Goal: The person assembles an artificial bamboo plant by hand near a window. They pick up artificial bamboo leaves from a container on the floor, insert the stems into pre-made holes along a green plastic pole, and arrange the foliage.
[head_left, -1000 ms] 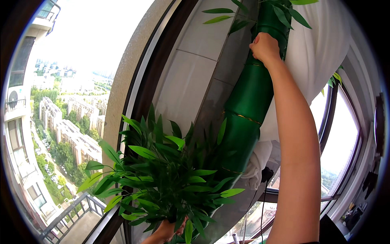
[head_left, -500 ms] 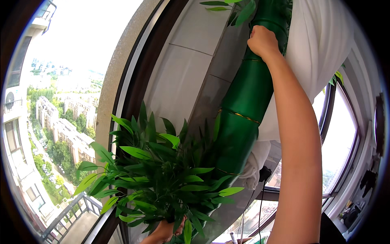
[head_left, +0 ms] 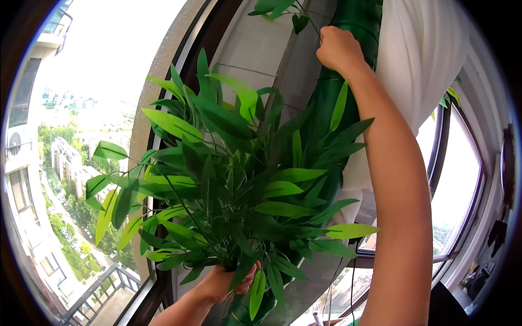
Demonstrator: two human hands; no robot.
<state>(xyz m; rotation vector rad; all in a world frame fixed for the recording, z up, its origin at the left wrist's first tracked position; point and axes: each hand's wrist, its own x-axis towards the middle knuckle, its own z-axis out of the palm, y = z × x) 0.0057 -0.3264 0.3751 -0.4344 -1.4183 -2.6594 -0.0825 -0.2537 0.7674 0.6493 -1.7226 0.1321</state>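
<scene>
At the lower middle my left hand (head_left: 231,283) is closed around the base of a big bunch of artificial bamboo leaves (head_left: 234,185), its stems hidden in the fist. My right hand (head_left: 340,50) reaches up to the top of the view, fingers pinched. A thin stem from a small leafy sprig (head_left: 300,23) runs down into those fingers. Right behind that hand stands a thick green artificial bamboo pole (head_left: 333,89) with raised joints and thin gold bands. The leaf bunch covers much of its lower length.
White cloth curtain (head_left: 418,60) hangs against the pole's right side. Grey-white wall tiles (head_left: 247,49) lie behind. On the left a dark-framed window opens onto buildings far below; another window (head_left: 457,163) is at the right. Thin dark cables (head_left: 353,282) dangle near the lower middle.
My left hand has raised the leaf bunch, which now looks larger and hides more of the pole. My right hand has shifted slightly left and up, and the sprig's stem now shows at its fingers.
</scene>
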